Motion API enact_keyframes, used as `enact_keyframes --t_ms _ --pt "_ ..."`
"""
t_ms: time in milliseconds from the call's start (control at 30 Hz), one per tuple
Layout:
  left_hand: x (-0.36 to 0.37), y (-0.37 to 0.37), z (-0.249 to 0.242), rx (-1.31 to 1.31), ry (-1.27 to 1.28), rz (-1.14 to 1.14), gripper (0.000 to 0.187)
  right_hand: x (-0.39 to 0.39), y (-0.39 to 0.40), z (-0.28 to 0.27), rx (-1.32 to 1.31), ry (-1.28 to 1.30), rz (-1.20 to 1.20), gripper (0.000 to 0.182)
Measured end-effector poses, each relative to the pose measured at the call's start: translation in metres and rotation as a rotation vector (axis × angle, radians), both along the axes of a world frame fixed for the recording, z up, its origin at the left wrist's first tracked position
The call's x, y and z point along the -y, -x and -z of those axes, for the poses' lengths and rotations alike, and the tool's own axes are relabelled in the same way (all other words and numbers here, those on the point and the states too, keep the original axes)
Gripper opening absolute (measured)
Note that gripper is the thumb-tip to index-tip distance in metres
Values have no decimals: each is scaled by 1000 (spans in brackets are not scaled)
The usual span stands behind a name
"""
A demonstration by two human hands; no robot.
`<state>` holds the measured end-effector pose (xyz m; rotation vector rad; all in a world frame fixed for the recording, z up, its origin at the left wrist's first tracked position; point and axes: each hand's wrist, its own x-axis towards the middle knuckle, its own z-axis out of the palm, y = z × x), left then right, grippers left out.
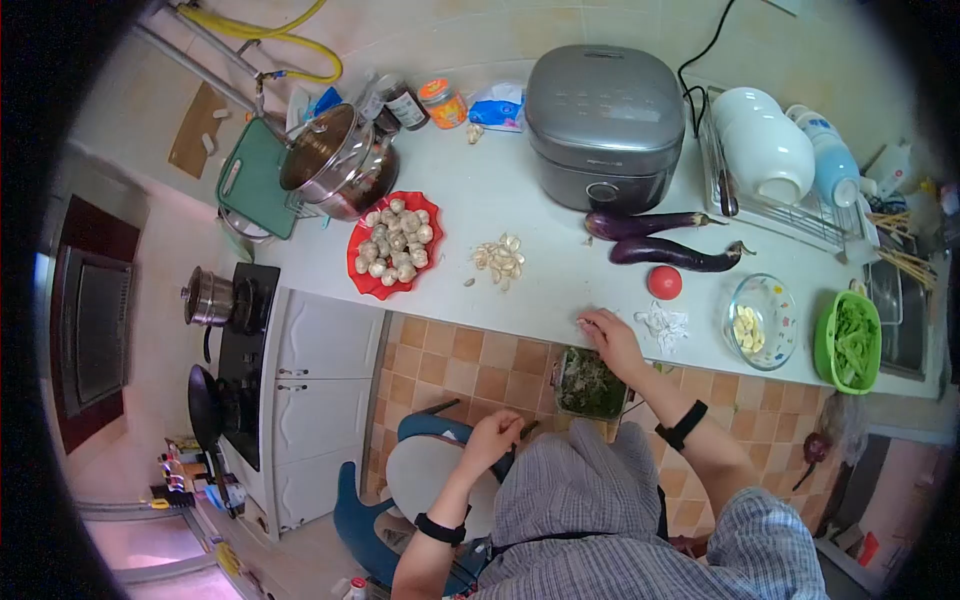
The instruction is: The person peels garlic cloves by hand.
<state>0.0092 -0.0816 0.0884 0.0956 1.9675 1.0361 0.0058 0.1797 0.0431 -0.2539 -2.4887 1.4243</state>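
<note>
My right hand (607, 333) rests at the counter's front edge, thumb and fingers pinched together; I cannot tell what is between them. Low over my lap, my left hand (497, 433) is closed, with a small dark thing (531, 428) showing by its fingertips. White papery garlic skins (662, 325) lie to the right of my right hand. A loose pile of unpeeled garlic cloves (498, 258) sits farther left on the counter. Peeled cloves (748, 330) are in a clear glass bowl (784, 308). Below the counter edge stands a bin (590, 385) holding green scraps.
A red scalloped plate (363, 270) carries round whitish pieces. Behind are a steel pot (345, 165) and a grey rice cooker (605, 125). Two eggplants (675, 253) and a tomato (664, 283) lie right of centre. A green basket (826, 372) of leafy greens stands by the sink (900, 330).
</note>
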Motion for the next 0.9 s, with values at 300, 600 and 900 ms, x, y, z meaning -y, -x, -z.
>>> enact_keyframes --t_ms 300,600,900 --pt "-78 8 -35 -528 -417 -88 15 35 -52 -53 220 846 -226 23" --pt "-89 1 -43 -328 -590 86 16 32 -98 -68 261 1111 -78 21" --pt "-100 -3 -49 -612 -601 107 16 37 -109 -74 208 1147 164 15"
